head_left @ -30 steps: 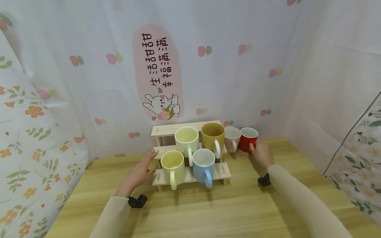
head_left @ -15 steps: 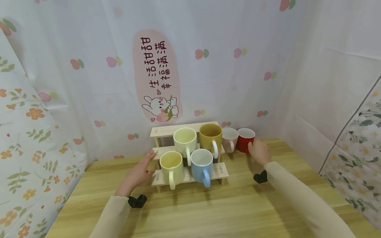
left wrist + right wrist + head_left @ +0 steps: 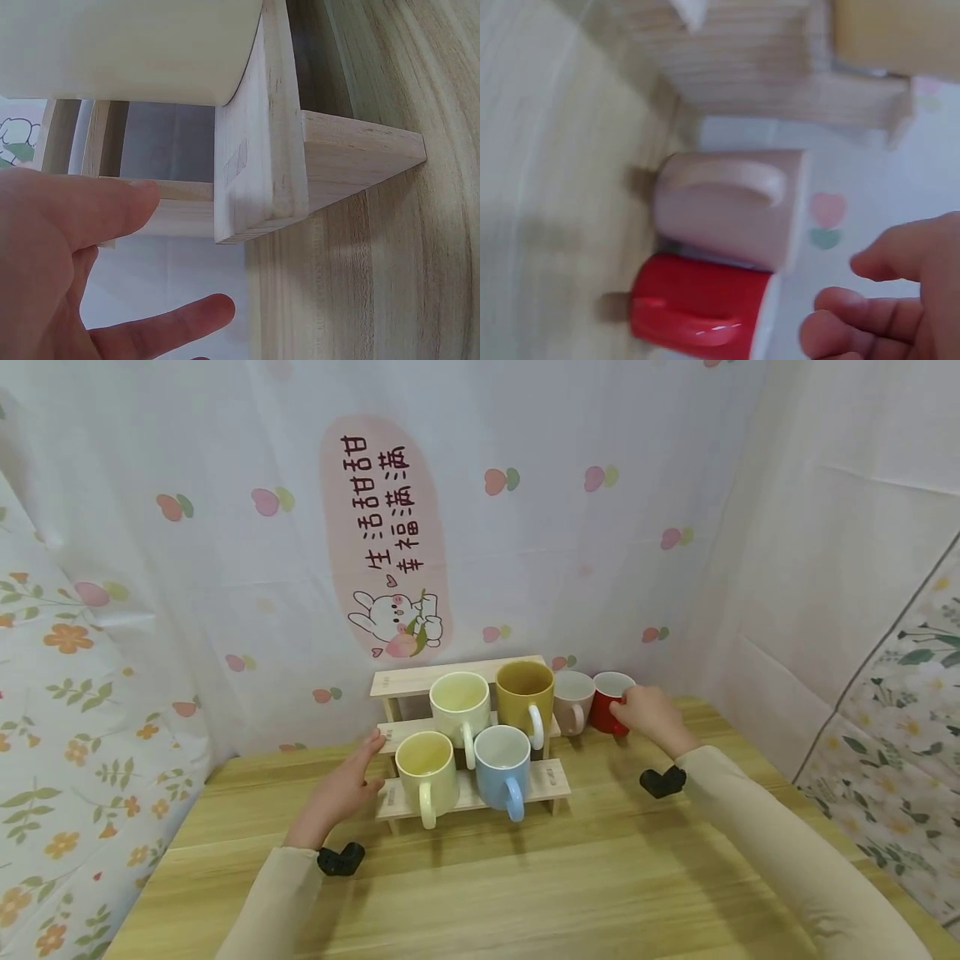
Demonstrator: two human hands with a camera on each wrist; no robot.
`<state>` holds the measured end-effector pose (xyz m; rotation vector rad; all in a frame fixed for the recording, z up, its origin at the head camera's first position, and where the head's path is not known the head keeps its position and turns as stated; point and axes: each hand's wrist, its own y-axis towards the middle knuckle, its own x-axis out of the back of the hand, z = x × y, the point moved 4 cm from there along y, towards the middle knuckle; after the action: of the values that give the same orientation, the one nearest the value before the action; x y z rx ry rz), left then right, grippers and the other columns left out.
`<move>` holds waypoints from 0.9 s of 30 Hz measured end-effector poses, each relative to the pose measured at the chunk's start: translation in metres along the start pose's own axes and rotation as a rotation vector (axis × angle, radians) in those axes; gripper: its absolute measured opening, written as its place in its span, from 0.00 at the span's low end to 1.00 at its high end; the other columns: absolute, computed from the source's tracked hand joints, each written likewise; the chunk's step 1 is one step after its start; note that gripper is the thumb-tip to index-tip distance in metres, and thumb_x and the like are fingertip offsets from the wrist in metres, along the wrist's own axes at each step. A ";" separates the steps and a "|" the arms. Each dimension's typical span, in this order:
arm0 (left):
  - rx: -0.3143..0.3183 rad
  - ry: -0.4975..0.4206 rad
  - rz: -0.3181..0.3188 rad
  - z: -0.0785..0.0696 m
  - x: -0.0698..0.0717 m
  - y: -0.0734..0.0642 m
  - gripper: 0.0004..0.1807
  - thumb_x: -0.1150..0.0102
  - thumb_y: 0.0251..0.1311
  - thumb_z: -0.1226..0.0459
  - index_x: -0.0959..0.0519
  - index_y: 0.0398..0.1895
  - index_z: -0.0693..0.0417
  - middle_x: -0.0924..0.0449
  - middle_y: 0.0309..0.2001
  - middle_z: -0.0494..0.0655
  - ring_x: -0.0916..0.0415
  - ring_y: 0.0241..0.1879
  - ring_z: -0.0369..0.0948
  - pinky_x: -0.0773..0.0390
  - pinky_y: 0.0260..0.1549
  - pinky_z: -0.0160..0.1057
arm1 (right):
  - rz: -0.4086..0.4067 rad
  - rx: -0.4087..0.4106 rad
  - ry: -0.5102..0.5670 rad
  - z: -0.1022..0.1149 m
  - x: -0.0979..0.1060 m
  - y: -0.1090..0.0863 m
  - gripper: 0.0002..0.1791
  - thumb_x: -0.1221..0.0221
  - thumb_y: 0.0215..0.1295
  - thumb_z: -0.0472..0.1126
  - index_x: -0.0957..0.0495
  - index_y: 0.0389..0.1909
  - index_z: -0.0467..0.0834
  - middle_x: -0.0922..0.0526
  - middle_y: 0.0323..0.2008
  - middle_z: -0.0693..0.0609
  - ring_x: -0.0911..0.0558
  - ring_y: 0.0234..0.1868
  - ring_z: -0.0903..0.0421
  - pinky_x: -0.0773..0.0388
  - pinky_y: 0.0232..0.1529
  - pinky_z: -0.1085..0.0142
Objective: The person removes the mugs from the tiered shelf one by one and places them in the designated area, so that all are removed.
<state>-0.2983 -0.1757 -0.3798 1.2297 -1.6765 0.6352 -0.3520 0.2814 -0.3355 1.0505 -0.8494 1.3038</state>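
A red mug (image 3: pixel 602 714) with a white inside stands on the table right of the rack, beside a pale pink mug (image 3: pixel 568 702). My right hand (image 3: pixel 656 718) is just beyond the red mug's rim; in the right wrist view its loosely bent fingers (image 3: pixel 829 334) hold nothing and are apart from the mug. My left hand (image 3: pixel 336 800) is at the left end of a stepped wooden rack (image 3: pixel 405 682), fingers extended, the thumb lying along the wood in the left wrist view. A pale green mug (image 3: pixel 450 720) and a mustard mug (image 3: pixel 513 708) stand on the middle step.
On the lowest step stand a yellow mug (image 3: pixel 437 781) and a light blue mug (image 3: pixel 495 781), handles facing forward. A patterned white curtain (image 3: pixel 540 568) hangs behind the wooden table (image 3: pixel 480 893). Floral cloth (image 3: pixel 907 760) hangs at the right edge.
My right hand has let go of the red mug and risen slightly away from its handle. The left hand stays at the rack. The head view has shifted a little.
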 end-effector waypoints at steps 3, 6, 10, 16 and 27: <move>-0.004 0.006 -0.001 0.000 0.000 0.001 0.37 0.45 0.64 0.66 0.49 0.74 0.60 0.57 0.76 0.58 0.39 0.66 0.60 0.30 0.54 0.59 | 0.017 0.010 -0.014 0.008 0.007 -0.004 0.18 0.50 0.63 0.44 0.36 0.15 0.44 0.38 0.12 0.55 0.37 0.17 0.57 0.44 0.17 0.68; -0.013 0.004 0.003 -0.001 -0.001 0.001 0.37 0.45 0.64 0.67 0.49 0.74 0.61 0.57 0.76 0.59 0.42 0.67 0.60 0.32 0.56 0.59 | 0.014 0.024 -0.031 0.017 0.013 -0.009 0.17 0.49 0.64 0.43 0.35 0.15 0.44 0.36 0.11 0.55 0.35 0.17 0.57 0.43 0.17 0.68; -0.005 -0.011 0.002 -0.001 -0.002 0.000 0.38 0.45 0.64 0.67 0.50 0.74 0.61 0.58 0.76 0.58 0.41 0.67 0.60 0.31 0.56 0.59 | -0.023 0.061 -0.046 0.032 0.018 -0.015 0.17 0.47 0.63 0.41 0.34 0.14 0.44 0.33 0.11 0.54 0.33 0.16 0.56 0.42 0.17 0.68; 0.002 -0.011 -0.007 -0.002 0.001 -0.002 0.38 0.46 0.64 0.67 0.50 0.74 0.60 0.58 0.76 0.58 0.41 0.67 0.61 0.30 0.54 0.59 | -0.132 0.123 -0.030 0.054 0.023 -0.021 0.18 0.46 0.62 0.41 0.35 0.13 0.46 0.36 0.12 0.54 0.34 0.17 0.54 0.42 0.19 0.66; -0.001 -0.016 -0.004 -0.004 0.001 -0.003 0.38 0.45 0.65 0.66 0.50 0.74 0.61 0.58 0.76 0.60 0.35 0.63 0.60 0.24 0.45 0.53 | -0.202 0.271 0.073 0.094 0.016 -0.031 0.23 0.45 0.64 0.47 0.37 0.09 0.48 0.41 0.11 0.58 0.39 0.16 0.60 0.47 0.17 0.70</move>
<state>-0.2945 -0.1738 -0.3778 1.2397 -1.6870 0.6243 -0.3121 0.1991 -0.2938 1.2580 -0.5054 1.2991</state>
